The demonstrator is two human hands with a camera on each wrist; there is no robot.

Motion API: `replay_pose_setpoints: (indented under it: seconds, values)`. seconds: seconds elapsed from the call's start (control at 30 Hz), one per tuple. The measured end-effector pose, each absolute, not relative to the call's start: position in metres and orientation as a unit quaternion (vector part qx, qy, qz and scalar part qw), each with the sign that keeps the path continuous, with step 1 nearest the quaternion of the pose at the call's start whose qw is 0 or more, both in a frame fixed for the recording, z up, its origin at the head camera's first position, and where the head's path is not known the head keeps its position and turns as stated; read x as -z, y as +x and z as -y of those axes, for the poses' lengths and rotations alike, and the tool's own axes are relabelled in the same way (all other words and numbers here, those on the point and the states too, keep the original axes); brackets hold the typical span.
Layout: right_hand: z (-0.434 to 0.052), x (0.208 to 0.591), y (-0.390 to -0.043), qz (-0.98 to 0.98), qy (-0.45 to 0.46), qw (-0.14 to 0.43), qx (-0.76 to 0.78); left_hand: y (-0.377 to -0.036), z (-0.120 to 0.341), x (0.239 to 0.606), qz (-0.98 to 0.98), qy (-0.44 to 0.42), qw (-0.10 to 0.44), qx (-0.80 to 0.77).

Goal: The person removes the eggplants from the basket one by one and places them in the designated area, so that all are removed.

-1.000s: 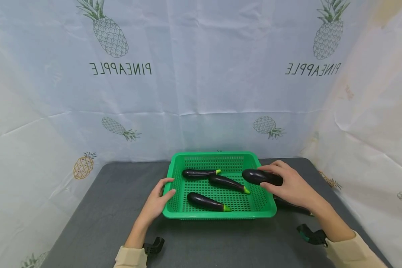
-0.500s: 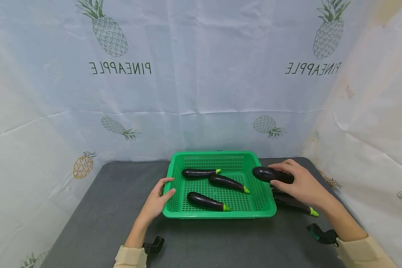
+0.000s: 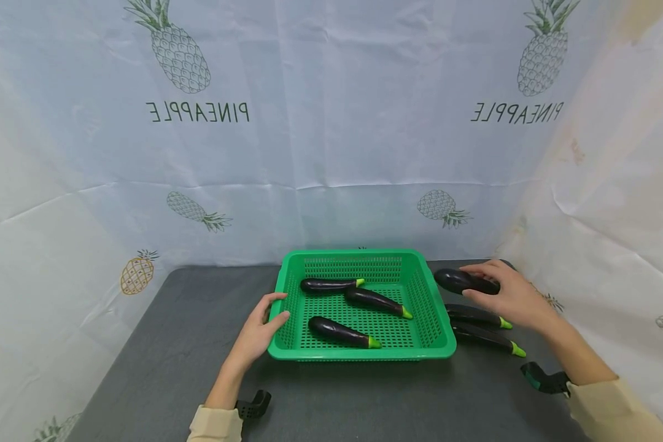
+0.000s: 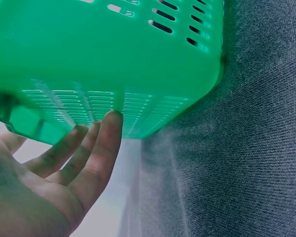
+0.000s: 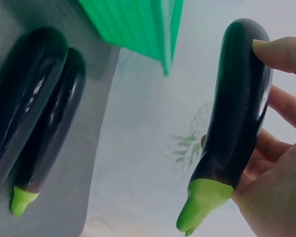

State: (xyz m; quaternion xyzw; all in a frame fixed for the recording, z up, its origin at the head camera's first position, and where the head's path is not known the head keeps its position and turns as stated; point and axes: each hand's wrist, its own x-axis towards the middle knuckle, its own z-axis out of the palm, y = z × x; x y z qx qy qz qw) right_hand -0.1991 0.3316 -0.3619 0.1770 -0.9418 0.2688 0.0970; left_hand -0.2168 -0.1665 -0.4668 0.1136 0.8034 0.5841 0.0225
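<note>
A dark purple eggplant [image 3: 457, 280] with a green stem end is held by my right hand [image 3: 511, 294], thumb on one side and fingers on the other. It is above the table, just right of the green plastic basket [image 3: 364, 354]. My left hand [image 3: 256, 331] holds the basket's left rim, thumb and index finger over the edge; in the left wrist view, other fingers [image 4: 106, 143] lie against the outer wall below. Inside the basket lie three eggplants, the back one [image 3: 327, 286], the middle one [image 3: 372, 301] and the front one [image 3: 339, 333].
Beside the basket's right wall, two more eggplants lie side by side on the dark grey table [image 3: 364, 402], one farther back [image 3: 475, 314] and one nearer [image 3: 483, 336]. A white curtain [image 3: 331, 135] printed with pineapples hangs behind the table and along both sides.
My right hand has carried its eggplant rightward and slightly back, from over the basket's right rim to beyond it, uncovering the two eggplants beside the basket. My left hand stays at the rim.
</note>
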Motion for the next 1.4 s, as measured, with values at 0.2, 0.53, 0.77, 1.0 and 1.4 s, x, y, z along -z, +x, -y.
replay_pose_setpoints:
  seconds: [0.2, 0.53, 0.77, 1.0, 1.4]
  values:
    - [-0.344, 0.367, -0.21, 0.946, 0.158, 0.068, -0.274, -0.217, 0.166, 0.467, -0.803, 0.114, 0.02, -0.584]
    - [-0.36, 0.381, -0.227, 0.947, 0.147, 0.044, -0.282, -0.216, 0.166, 0.466, -0.805, 0.111, 0.02, -0.582]
    - [-0.366, 0.393, -0.244, 0.946, 0.147, 0.022, -0.289, -0.217, 0.165, 0.466, -0.808, 0.11, 0.018, -0.579]
    - [-0.373, 0.418, -0.258, 0.939, 0.163, 0.027, -0.302, -0.216, 0.166, 0.467, -0.804, 0.111, 0.02, -0.584]
    - [-0.383, 0.45, -0.272, 0.935, 0.157, -0.016, -0.317, -0.216, 0.165, 0.469, -0.801, 0.112, 0.013, -0.587]
